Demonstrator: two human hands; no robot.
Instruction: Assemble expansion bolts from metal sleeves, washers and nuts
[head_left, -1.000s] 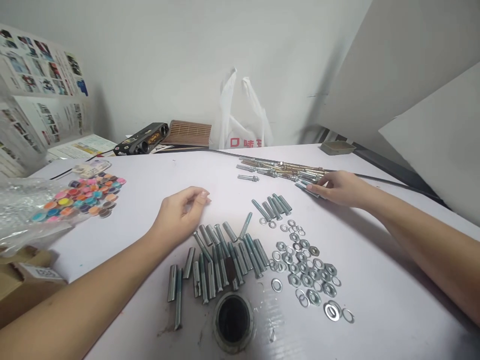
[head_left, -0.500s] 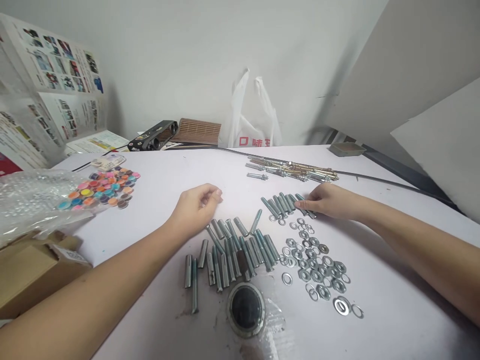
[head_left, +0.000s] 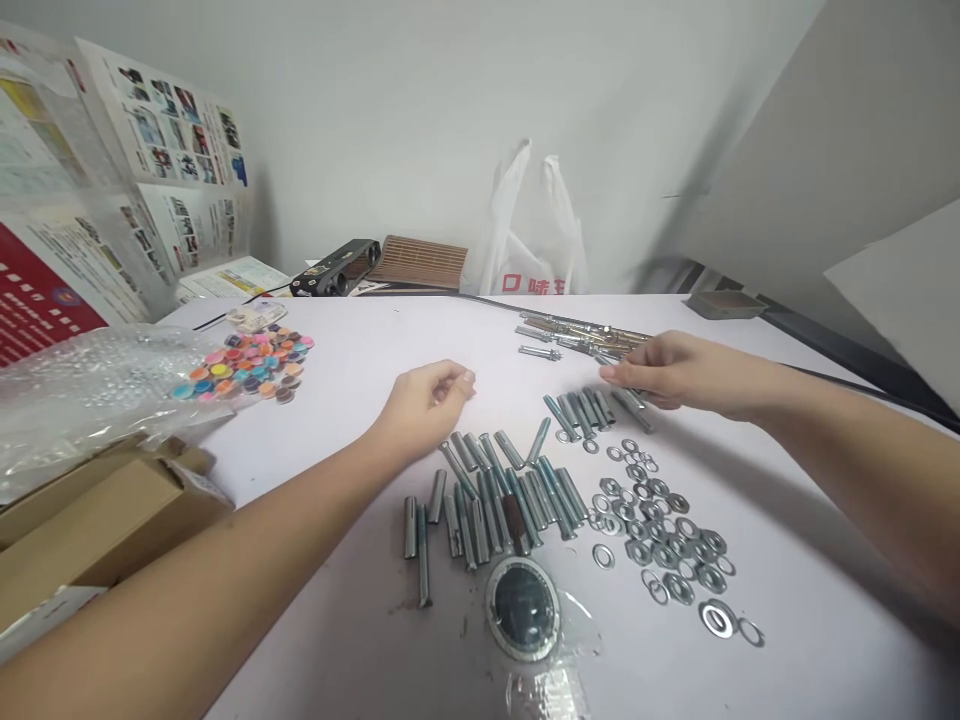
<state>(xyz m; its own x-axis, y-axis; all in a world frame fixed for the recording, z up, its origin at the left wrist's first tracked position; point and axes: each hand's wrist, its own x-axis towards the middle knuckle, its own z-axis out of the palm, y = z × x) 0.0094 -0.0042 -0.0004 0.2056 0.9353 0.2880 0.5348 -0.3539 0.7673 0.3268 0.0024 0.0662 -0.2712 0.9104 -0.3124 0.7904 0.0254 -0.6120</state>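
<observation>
My right hand (head_left: pixel 667 372) is raised just above a short row of bolts and sleeves (head_left: pixel 581 412), its thumb and fingers pinched on a bolt (head_left: pixel 604 361) whose thin end peeks out by the fingertips. The rest of that bolt is mostly covered by the hand. Resting on the white table, my left hand (head_left: pixel 435 400) has curled fingers; whatever they may hold is hidden. Below and to its right lies a bigger group of metal sleeves and bolts (head_left: pixel 487 500). Nuts and washers (head_left: pixel 667 530) are scattered on the right.
Behind my right hand lie assembled expansion bolts (head_left: pixel 574 335). A round dark disc (head_left: pixel 523 608) sits at the front. On the left are colourful small caps (head_left: pixel 251 362), a clear plastic bag (head_left: pixel 105 385) and a cardboard box (head_left: pixel 112 530). A white bag (head_left: pixel 536 235) stands at the back.
My right hand has lifted from the short row and moved a little away from me with a bolt. My left hand keeps its curled pose. The whole view has shifted slightly.
</observation>
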